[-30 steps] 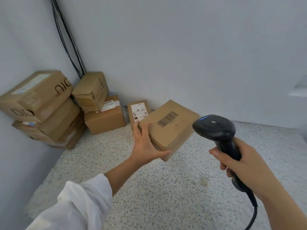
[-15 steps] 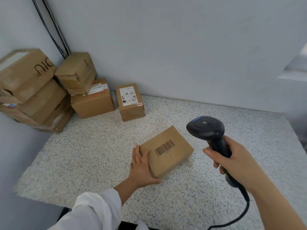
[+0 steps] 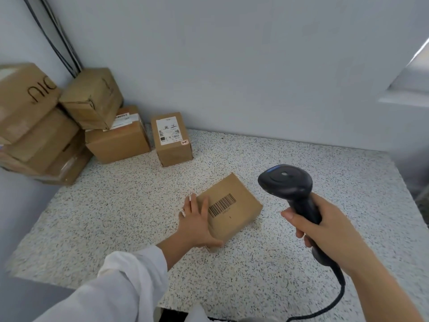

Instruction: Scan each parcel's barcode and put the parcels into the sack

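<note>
The parcel (image 3: 234, 214) is kept flat on the table (image 3: 116, 217), barcode (image 3: 222, 204) up, steadied at its left edge by straight fingers of the left hand (image 3: 195, 226), while just right of it the scanner (image 3: 285, 182), wrapped by curled fingers of the right hand (image 3: 325, 231), is aimed down, seemingly for a clean read.

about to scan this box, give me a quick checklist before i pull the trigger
1. Barcode faces up and is uncovered: ok.
2. Parcel rests flat on the table: ok.
3. Left hand steadies the parcel at its left corner, with the fingers clear of the barcode: ok.
4. Right hand grips the scanner by its handle: ok.
5. Scanner aimed at the barcode: cannot tell. Its window is hidden, and the head is to the right of the parcel.
6. Sack ready for the drop: cannot tell, none in view.
</note>
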Available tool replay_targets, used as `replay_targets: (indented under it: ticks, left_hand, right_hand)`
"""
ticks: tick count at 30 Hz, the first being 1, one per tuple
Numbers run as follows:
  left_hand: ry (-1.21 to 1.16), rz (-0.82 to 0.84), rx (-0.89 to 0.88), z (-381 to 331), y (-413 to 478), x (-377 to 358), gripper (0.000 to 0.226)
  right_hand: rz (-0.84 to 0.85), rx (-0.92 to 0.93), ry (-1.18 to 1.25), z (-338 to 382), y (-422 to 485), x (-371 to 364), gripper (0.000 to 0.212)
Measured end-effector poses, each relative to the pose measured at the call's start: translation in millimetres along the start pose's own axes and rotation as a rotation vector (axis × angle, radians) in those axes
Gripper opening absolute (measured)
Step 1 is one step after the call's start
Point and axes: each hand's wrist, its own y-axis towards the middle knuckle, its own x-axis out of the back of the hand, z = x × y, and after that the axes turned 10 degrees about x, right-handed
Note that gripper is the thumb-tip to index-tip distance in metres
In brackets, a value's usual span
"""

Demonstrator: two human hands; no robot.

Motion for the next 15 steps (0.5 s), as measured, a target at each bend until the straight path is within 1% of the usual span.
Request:
replay_targets:
  ticks: [3, 5, 6, 8, 9, 10, 11, 12, 14, 15]
  left_hand:
    - [-0.030, -0.041, -0.011, 0.1, -4.5, 4.7, 0.130]
    - [-0.104, -0.007, -0.001, 6.3, 2.8, 11.8, 0.124]
    - [-0.183, 0.056, 0.003, 10.4, 6.6, 18.6, 0.121]
    - [-0.449, 0.257, -0.001, 19.6, 8.9, 33.7, 0.106]
    - [-0.560, 0.325, -0.003, 23.5, 7.7, 39.6, 0.091]
    - [-0.630, 0.334, 0.010, 27.0, 5.3, 43.8, 0.075]
    - [-0.670, 0.277, 0.025, 29.6, 2.7, 46.4, 0.065]
    - [-0.687, 0.173, 0.039, 31.3, 1.4, 46.5, 0.061]
    - [-0.691, -0.099, 0.107, 28.1, -5.3, 44.0, 0.064]
    - [-0.666, -0.213, 0.136, 22.3, -11.7, 41.6, 0.070]
  right_hand:
    - [0.005, 0.003, 0.014, -0.6, -0.9, 1.4, 0.013]
    - [0.008, 0.009, 0.020, -1.0, -2.0, 3.0, 0.012]
    - [0.013, 0.012, 0.019, -1.5, -2.7, 4.0, 0.012]
    - [0.020, 0.014, 0.015, -2.9, -4.3, 6.5, 0.012]
    - [0.024, 0.014, 0.014, -3.6, -5.1, 7.7, 0.012]
    - [0.029, 0.016, 0.013, -4.5, -6.1, 9.0, 0.012]
    - [0.035, 0.020, 0.011, -5.3, -7.0, 10.2, 0.012]
    - [0.040, 0.024, 0.007, -6.2, -7.8, 11.6, 0.012]
    - [0.047, 0.026, 0.003, -8.1, -9.0, 14.4, 0.012]
    - [0.051, 0.025, 0.002, -9.0, -9.4, 15.7, 0.012]
